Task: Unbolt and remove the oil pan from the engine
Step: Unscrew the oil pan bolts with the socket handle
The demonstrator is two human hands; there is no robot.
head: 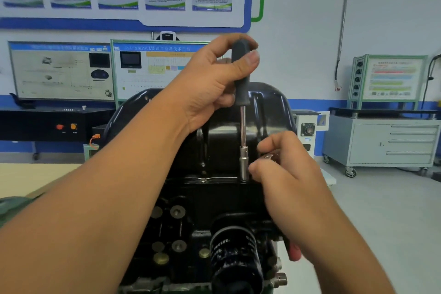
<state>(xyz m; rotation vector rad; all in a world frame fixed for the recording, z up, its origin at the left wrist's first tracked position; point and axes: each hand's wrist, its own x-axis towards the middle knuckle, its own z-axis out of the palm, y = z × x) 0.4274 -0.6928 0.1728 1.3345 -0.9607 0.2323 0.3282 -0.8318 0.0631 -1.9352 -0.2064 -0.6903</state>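
Slippage is the main hazard at this bolt: the driver is held upright by the left hand, whose fingers and thumb are curled round its dark handle, while its socket is seated on a bolt at the flange of the pan, where the pan meets the engine. The socket is steadied low down by the fingertips of the right hand; whether they pinch it or merely touch it cannot be told, and something small and shiny seems to be held among them, too blurred to name. The black pan is found at mid-scene, domed upward on the inverted engine, just beyond the filter at the near edge. If the shaft is tilted while turned, the socket may be cammed off and the bolt head rounded, and the right fingertips, being right beside it, could be struck or nipped. A loosened bolt might be dropped into the recesses of the block and lost. If any flange bolt is overlooked, the pan could be bent when lifted, and once freed it may slide off.
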